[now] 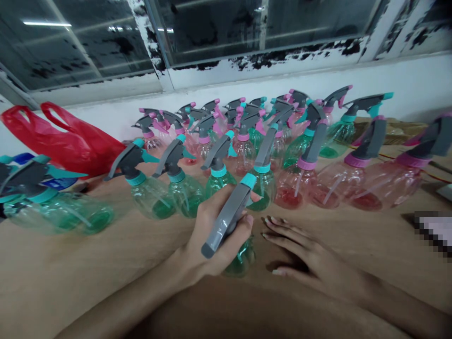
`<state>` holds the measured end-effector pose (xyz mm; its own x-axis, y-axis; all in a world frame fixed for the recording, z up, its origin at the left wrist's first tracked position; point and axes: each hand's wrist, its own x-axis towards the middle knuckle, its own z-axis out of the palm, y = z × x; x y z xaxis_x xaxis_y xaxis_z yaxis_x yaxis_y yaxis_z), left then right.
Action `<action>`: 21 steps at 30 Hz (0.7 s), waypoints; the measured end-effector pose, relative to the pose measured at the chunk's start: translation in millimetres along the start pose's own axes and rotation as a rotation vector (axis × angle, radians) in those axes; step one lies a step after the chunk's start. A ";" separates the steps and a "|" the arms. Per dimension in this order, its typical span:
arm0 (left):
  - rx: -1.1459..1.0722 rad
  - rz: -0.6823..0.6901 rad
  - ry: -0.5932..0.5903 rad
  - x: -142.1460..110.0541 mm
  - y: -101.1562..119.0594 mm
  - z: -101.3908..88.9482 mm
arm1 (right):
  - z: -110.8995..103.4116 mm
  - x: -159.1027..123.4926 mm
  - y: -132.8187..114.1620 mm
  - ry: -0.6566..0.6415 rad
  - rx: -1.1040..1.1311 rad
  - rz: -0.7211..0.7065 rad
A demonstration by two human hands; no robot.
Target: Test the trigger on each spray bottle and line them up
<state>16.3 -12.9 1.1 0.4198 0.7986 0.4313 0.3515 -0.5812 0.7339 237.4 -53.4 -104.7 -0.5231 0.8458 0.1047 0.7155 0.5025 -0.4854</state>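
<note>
My left hand is wrapped round the neck of a green spray bottle, just under its grey trigger head with a teal nozzle. The bottle stands near the table's front, and the hand hides its collar and trigger. To its right, my right hand lies low over the tabletop with fingers spread, holding nothing. Just beyond the hands runs a row of spray bottles, among them a green one with a teal collar and a pink one with a magenta collar.
More pink and green spray bottles crowd behind, near the white wall. Several green bottles stand at the left on the wooden table. A red plastic bag sits at the back left. Brown packaging lies at the back right.
</note>
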 end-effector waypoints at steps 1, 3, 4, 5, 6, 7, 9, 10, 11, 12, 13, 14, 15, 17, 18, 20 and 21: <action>0.000 0.000 0.002 0.1 -0.1 -0.4 | 0.0 -0.2 -0.1 0.003 0.005 0.002; 0.013 0.003 -0.009 0.4 0.4 -1.4 | 0.0 -0.3 -0.2 0.004 0.007 0.000; 0.020 0.004 -0.014 0.6 0.8 -2.0 | 0.1 -0.2 -0.3 0.003 0.002 -0.001; 0.021 0.006 -0.018 0.7 1.2 -2.6 | 0.2 0.0 -0.3 0.002 -0.004 -0.006; 0.020 0.011 -0.019 0.8 1.7 -3.2 | 0.3 0.3 -0.3 0.001 -0.010 -0.010; 0.016 0.017 -0.018 0.9 2.0 -3.6 | 0.3 0.7 -0.3 0.001 -0.015 -0.012; 0.014 0.023 -0.019 0.8 2.0 -3.9 | 0.3 1.2 -0.3 0.000 -0.017 -0.011; 0.024 0.023 -0.020 0.6 1.6 -3.8 | 0.4 1.2 -0.1 -0.001 -0.013 -0.008; 0.042 0.023 -0.016 0.5 1.0 -3.4 | 0.5 1.1 0.2 0.001 -0.008 -0.006; 0.060 0.025 -0.006 0.5 0.3 -2.9 | 0.7 0.8 0.6 0.005 -0.002 -0.006; 0.076 0.029 0.008 0.5 -0.4 -2.3 | 1.0 0.5 1.3 0.008 0.003 -0.011; 0.086 0.034 0.020 0.5 -1.1 -1.6 | 1.4 0.2 2.0 0.012 0.006 -0.017; 0.089 0.038 0.030 0.7 -1.5 -0.9 | 1.8 -0.2 2.7 0.015 0.006 -0.026; 0.084 0.037 0.037 0.9 -1.6 0.2 | 2.6 -0.6 3.8 0.017 0.005 -0.040; 0.081 0.027 0.035 1.0 -1.3 0.7 | 2.8 -0.7 3.9 0.019 0.007 -0.041; 0.068 0.006 0.036 1.0 0.1 1.2 | 2.6 -0.7 3.4 0.026 0.016 -0.036; 0.062 -0.003 0.035 1.0 0.9 1.4 | 2.3 -0.7 2.9 0.030 0.023 -0.034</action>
<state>18.2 -12.9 1.5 0.3897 0.8045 0.4482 0.4041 -0.5867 0.7018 238.8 -52.9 -108.2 -0.5322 0.8337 0.1472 0.6869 0.5269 -0.5005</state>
